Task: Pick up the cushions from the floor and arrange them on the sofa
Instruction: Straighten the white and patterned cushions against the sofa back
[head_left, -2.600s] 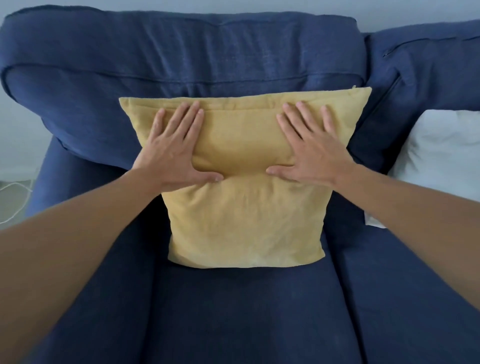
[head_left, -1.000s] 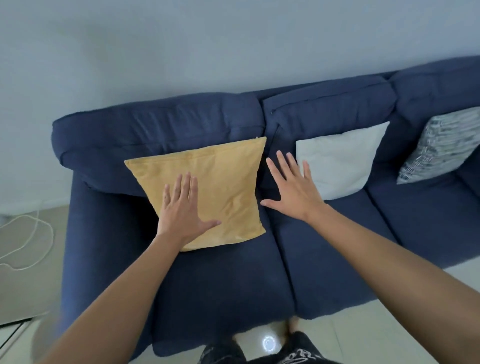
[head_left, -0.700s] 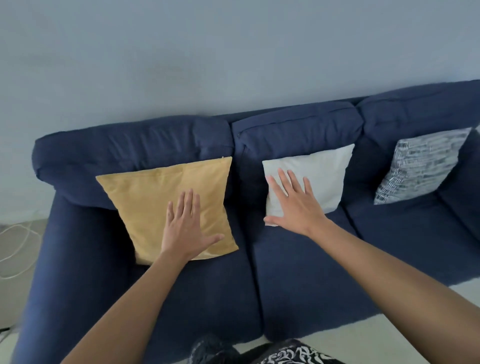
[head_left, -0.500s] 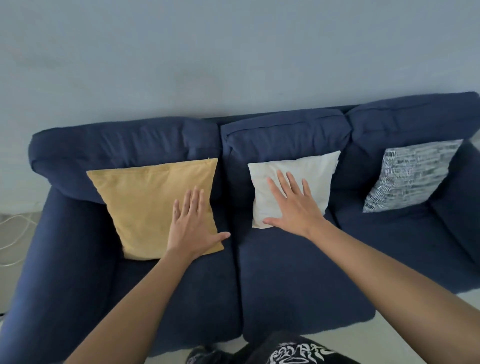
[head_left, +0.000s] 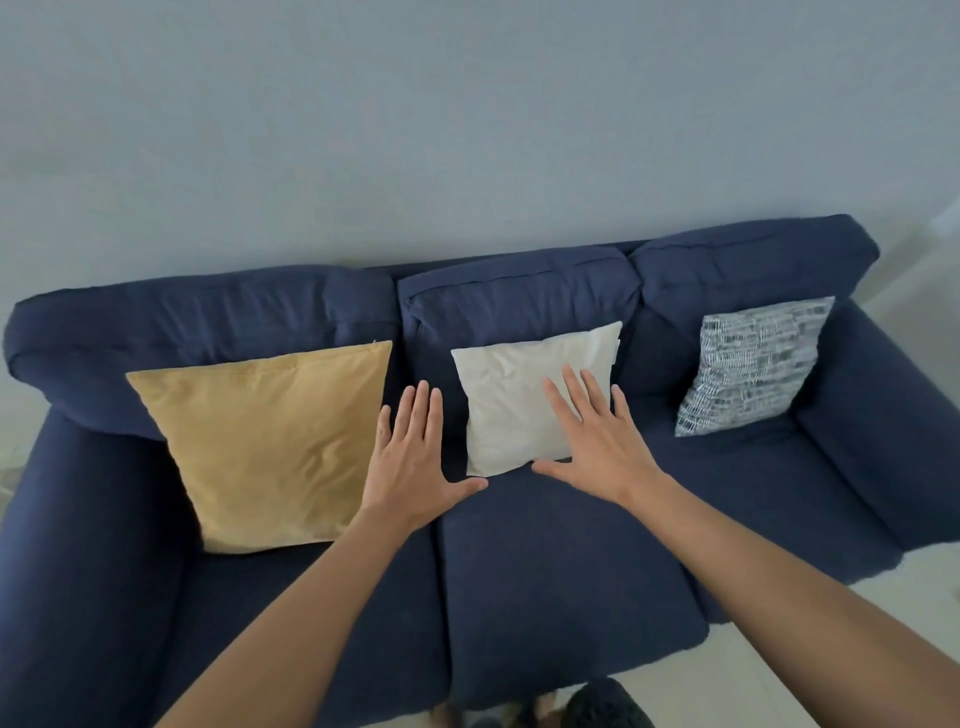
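Three cushions lean against the backrest of a dark blue sofa (head_left: 571, 571). A yellow cushion (head_left: 270, 441) stands on the left seat, a white cushion (head_left: 514, 405) on the middle seat, and a grey patterned cushion (head_left: 753, 364) on the right seat. My left hand (head_left: 410, 467) hovers with fingers spread between the yellow and white cushions, holding nothing. My right hand (head_left: 597, 441) is spread open over the lower right part of the white cushion; whether it touches the cushion I cannot tell.
A plain pale wall (head_left: 467, 130) rises behind the sofa. Light floor (head_left: 857, 623) shows at the lower right in front of the sofa. My dark clothing (head_left: 608, 706) appears at the bottom edge.
I have stepped back and the view has shifted right, bringing the whole sofa into sight. Both hands came off the yellow cushion and moved right, toward the white cushion.
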